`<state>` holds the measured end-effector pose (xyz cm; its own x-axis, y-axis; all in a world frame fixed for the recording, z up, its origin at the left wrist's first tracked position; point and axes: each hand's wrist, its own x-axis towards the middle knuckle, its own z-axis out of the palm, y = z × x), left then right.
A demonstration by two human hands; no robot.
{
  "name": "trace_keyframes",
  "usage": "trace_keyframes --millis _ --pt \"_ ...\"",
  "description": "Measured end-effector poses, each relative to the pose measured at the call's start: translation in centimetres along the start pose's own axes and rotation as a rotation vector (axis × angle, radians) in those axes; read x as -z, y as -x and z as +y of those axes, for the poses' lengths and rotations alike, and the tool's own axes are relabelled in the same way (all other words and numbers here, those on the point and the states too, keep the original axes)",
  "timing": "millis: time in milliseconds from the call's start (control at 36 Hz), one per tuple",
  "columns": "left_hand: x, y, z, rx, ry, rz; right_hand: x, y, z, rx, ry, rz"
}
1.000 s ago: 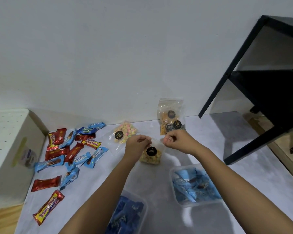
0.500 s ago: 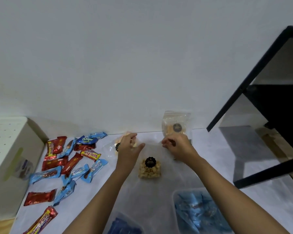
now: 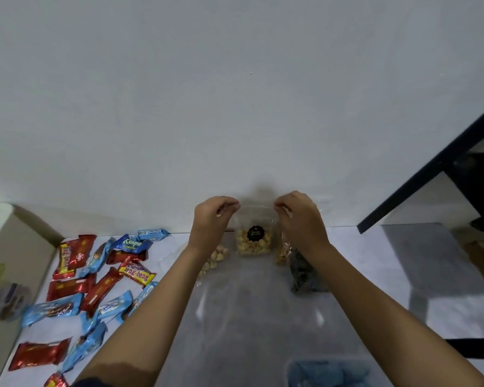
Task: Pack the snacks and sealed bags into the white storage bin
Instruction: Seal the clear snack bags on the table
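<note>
- Right now both hands hold 1 clear bag up by its top edge, in front of the wall, above the far side of the table.
- Left hand: fingers pressed together, pinching the top-left corner. Right hand: same pinch on the top-right corner.
- Bag contents: pale round snack pieces, settled at the bottom, black round sticker on the front. Looks light; film is thin and floppy, likely slick.
- Handling call: load hangs low, so the bag will swing. Top strip is the sensible hold; squeezing the body risks crushing the pieces.
- Seal state: cannot tell whether the top is fully shut. If not, tipping could spill it.
- 2 more bags lie on the table under the wrists: pastel pieces on the left, orange pieces on the right, partly hidden.
- Wrapped bars, red and blue, are scattered at left; foil-like wrappers, light, probably slippery, easy to take several at once.
- White bin is at far left, just beside the bars, well apart from the held bag. Inside not visible.
- Clear tub with blue packs sits at the near edge.
</note>
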<state>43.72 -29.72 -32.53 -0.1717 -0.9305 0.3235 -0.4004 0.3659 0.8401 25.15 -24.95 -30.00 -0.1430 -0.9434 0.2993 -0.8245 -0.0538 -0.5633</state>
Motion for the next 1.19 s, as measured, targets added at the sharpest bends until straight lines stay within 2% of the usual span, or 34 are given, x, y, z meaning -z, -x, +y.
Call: trace_keyframes --millis 167,250,306,389,500,583,639,722,778,917,1056,1194 --pt "-0.2 0.4 -0.4 -0.065 -0.060 0.035 -0.5 -0.4 -0.1 -0.018 0.009 0.033" --pt "0.5 1.5 -0.5 -0.040 -0.068 0.111 -0.4 0.2 -0.9 0.008 0.000 0.092" --pt "1.3 2.7 -0.7 0.023 -0.065 0.174 -0.4 0.6 -1.8 0.049 -0.028 0.120" --pt "2.3 5.5 -1.1 0.222 -0.079 0.219 -1.2 0.8 -3.5 0.143 -0.083 0.088" --pt "3.5 10.3 -1.7 0.481 -0.203 0.180 -4.5 0.8 -5.8 0.285 -0.092 -0.162" --pt "4.1 13.5 -2.3 0.651 -0.299 0.176 -7.4 1.0 -7.8 0.256 -0.053 -0.509" --pt "4.1 15.3 -2.7 0.747 -0.344 0.156 -9.2 1.2 -8.6 0.271 0.056 -0.740" --pt "3.7 16.9 -3.2 0.803 -0.378 0.135 -11.7 1.2 -9.4 0.359 0.183 -0.941" --pt "3.4 17.2 -3.5 0.809 -0.410 0.138 -13.3 1.2 -9.6 0.429 0.293 -1.012" --pt "3.0 16.4 -4.2 0.818 -0.429 0.153 -15.3 0.7 -9.3 0.526 0.456 -0.975" --pt "2.9 15.7 -5.0 0.838 -0.312 0.162 -15.8 0.8 -8.8 0.484 0.491 -0.935" --pt "3.7 15.3 -5.4 0.862 -0.181 0.174 -15.3 0.8 -8.4 0.358 0.397 -0.902"
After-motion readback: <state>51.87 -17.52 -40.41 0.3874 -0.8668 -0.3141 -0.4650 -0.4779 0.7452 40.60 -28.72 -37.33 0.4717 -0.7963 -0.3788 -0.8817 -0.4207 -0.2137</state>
